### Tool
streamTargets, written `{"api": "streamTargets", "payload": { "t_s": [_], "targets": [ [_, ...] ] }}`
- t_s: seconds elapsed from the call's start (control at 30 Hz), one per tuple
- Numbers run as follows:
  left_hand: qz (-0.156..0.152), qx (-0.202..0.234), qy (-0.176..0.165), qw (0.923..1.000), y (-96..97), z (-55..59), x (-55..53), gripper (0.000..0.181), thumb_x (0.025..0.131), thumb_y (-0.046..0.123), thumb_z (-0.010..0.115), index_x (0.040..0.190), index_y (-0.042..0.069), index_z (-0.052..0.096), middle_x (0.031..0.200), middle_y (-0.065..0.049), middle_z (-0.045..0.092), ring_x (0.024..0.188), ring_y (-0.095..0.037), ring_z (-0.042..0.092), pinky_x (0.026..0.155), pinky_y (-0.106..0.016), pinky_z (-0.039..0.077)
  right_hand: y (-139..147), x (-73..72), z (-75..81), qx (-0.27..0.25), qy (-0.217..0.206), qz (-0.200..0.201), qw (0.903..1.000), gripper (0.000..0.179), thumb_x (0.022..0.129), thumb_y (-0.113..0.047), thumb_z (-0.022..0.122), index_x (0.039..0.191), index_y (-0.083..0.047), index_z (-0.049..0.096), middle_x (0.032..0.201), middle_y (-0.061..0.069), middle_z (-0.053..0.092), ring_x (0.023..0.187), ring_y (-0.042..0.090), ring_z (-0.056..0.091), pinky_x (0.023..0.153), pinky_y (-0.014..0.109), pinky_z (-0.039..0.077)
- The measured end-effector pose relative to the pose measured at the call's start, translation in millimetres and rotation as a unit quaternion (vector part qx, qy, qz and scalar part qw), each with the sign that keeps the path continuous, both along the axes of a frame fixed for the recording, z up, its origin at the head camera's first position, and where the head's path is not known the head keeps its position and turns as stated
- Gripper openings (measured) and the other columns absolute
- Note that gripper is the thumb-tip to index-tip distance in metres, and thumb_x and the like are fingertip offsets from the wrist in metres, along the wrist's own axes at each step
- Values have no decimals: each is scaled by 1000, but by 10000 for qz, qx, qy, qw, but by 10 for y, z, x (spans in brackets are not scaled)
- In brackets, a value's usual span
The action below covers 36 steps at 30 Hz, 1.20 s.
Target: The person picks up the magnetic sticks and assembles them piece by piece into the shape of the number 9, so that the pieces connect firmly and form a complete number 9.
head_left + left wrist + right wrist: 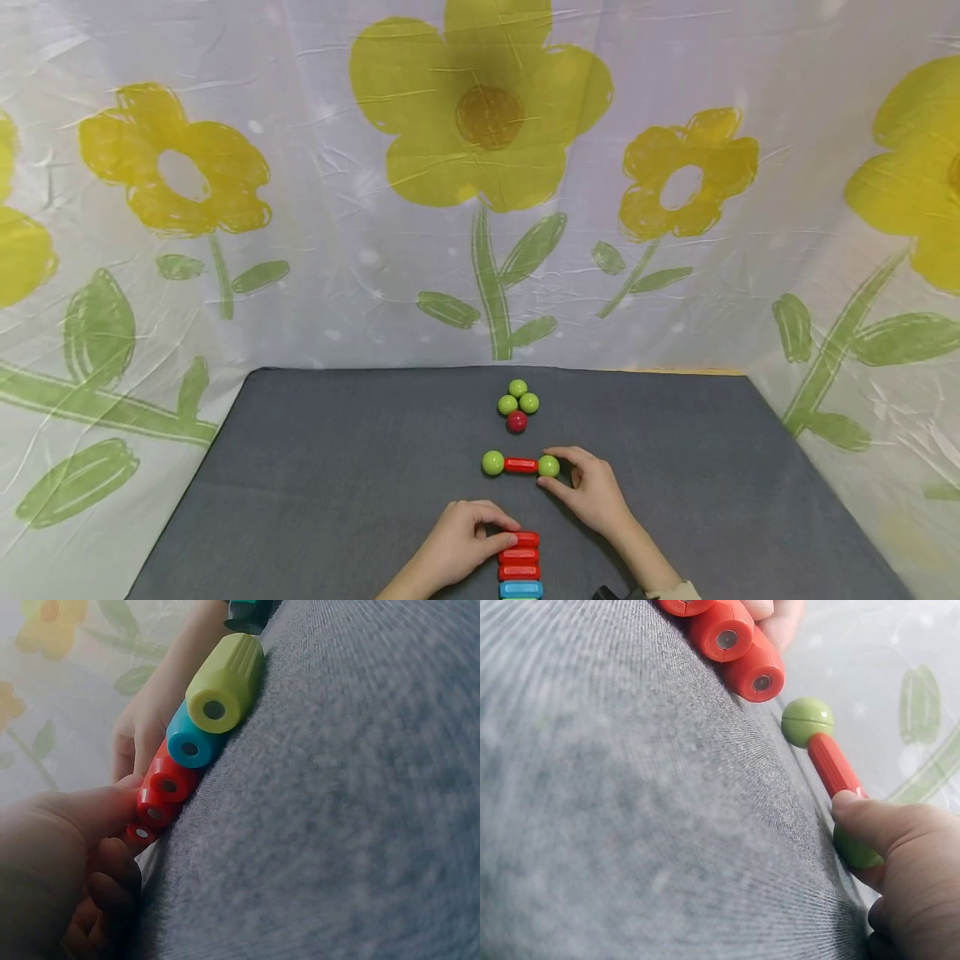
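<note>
Pinched at its left end by the left hand (467, 540), the farthest red rod (528, 539) in a row of rods (519, 572) is laid sideways; beyond it, nearly parallel, a red bar (521, 465) is flanked by a left green ball (492, 463) and a right green ball (548, 467), the latter clasped between the right hand's (592, 493) thumb and fingers.

Gray tabletop (360, 454), pale backdrop (322, 292), big yellow flowers (483, 117)

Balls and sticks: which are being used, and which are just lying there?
Seem in use:
red stick between two green balls, one pinched by right fingers
row's farthest red stick, held by left fingers

Lying about, maybe spares:
three green balls, red ball
two other red sticks, blue stick, light green stick
</note>
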State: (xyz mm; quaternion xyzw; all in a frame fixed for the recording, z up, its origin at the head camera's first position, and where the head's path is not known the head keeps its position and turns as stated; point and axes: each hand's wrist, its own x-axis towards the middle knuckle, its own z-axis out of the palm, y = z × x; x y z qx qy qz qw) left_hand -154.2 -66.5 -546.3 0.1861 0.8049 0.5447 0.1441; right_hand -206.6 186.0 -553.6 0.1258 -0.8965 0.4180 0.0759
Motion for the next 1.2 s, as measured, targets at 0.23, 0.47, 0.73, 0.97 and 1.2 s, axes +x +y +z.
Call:
{"api": "streamTargets", "payload": {
  "t_s": [0.23, 0.47, 0.73, 0.97, 1.2],
  "targets": [
    [56, 133, 91, 9999, -1, -5, -4, 9, 92, 22, 84, 101, 19, 86, 95, 13, 77, 53, -2, 48, 50, -19, 39, -6, -5, -18, -9, 225, 13, 9997, 39, 82, -20, 95, 117, -15, 80, 98, -6, 70, 50, 1, 37, 48, 21, 33],
    [158, 192, 88, 9997, -13, 1, -6, 10, 93, 23, 83, 102, 17, 86, 96, 13, 75, 52, -1, 49, 49, -18, 41, -9, -1, -9, -22, 169, -2, 9999, 38, 82, -21, 94, 117, -16, 80, 97, -7, 70, 49, 2, 38, 48, 22, 33],
    [409, 179, 343, 9984, -51, -2, -29, 13, 94, 27, 83, 103, 18, 85, 95, 12, 75, 48, -2, 50, 46, -19, 42, -12, 6, -10, 109, 137, -32, 9998, 39, 82, -20, 95, 117, -16, 80, 96, -7, 68, 50, 2, 37, 48, 22, 32],
    [1027, 76, 630, 9927, -121, 15, -66, 10, 94, 26, 84, 102, 20, 86, 96, 8, 76, 48, -1, 46, 45, -19, 40, -14, 6, 4, 113, 22, -24, 9999, 40, 83, -22, 94, 120, -16, 80, 97, -9, 68, 50, 2, 38, 49, 21, 32],
    [1785, -20, 962, 9792, -216, 38, -114, 9, 91, 22, 86, 99, 19, 85, 96, 5, 77, 48, -2, 45, 46, -20, 39, -9, 1, 10, 89, -143, -45, 9998, 40, 82, -22, 94, 119, -18, 80, 99, -9, 69, 49, 4, 38, 49, 22, 34]
  ]
}}
